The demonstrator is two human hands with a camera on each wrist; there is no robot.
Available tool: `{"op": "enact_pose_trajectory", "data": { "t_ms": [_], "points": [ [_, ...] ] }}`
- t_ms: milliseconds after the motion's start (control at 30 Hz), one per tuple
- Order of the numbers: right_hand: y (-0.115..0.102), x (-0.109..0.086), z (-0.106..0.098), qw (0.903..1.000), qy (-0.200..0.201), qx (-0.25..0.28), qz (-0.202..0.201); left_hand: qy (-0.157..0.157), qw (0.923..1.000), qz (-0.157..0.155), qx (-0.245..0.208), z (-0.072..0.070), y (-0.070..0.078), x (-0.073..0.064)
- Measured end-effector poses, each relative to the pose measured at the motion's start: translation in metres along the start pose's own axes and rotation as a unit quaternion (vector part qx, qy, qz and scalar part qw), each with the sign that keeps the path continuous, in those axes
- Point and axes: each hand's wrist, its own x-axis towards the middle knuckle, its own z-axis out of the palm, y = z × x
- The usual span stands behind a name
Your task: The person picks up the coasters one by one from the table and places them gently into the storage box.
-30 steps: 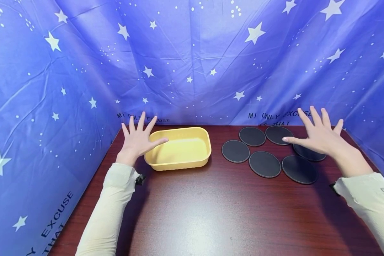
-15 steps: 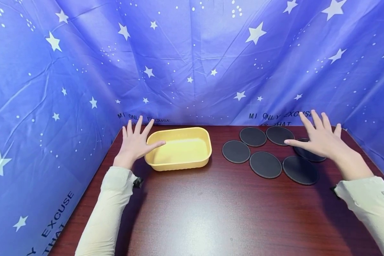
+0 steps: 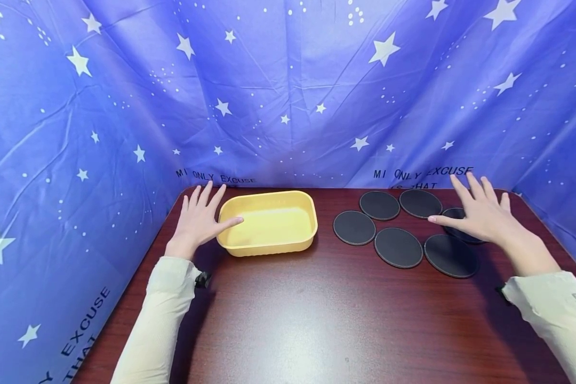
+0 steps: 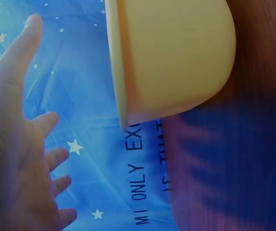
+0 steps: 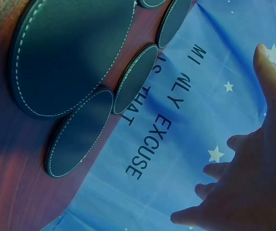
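My left hand point(image 3: 198, 221) hovers with spread fingers beside the left end of a yellow rectangular tub point(image 3: 273, 248), its thumb over the tub's rim in the head view. In the left wrist view a gap separates that hand point(image 4: 17, 154) from the tub point(image 4: 176, 57). Over the right side of the table, my right hand point(image 3: 487, 216) is spread above several round black coasters point(image 3: 398, 247), partly hiding the rearmost right one point(image 3: 453, 216). White stitching runs round the coasters point(image 5: 80, 132) in the right wrist view, apart from the right hand point(image 5: 253, 178). Both hands hold nothing.
A dark red-brown wooden table point(image 3: 288, 309) carries the tub and coasters. Blue star-printed cloth point(image 3: 288, 96) hangs along its back and sides, close behind both. A bright glare lies on the table's front middle.
Both hands have sunk a little and drawn slightly back toward the body, fingers still spread. The tub and coasters have stayed in place.
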Motion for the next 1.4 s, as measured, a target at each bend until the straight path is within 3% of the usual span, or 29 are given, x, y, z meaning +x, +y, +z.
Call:
{"op": "enact_pose_trajectory", "data": {
  "t_ms": [333,767,1133,1400],
  "points": [
    [0.005,-0.004,0.005,0.9999,-0.013,0.002,0.005,-0.008,0.9997,0.021,-0.009,0.006,-0.006,-0.005],
    [0.012,-0.009,0.014,1.0000,0.000,0.009,0.003,-0.017,0.9957,0.004,-0.091,0.015,-0.014,-0.016],
    [0.022,-0.016,0.018,0.9995,0.017,0.025,0.002,-0.008,0.9811,0.003,-0.193,0.031,-0.028,-0.020],
    [0.034,-0.019,0.024,0.9981,0.035,0.047,-0.019,-0.009,0.9617,0.016,-0.273,0.041,-0.036,-0.026]
  ]
}}
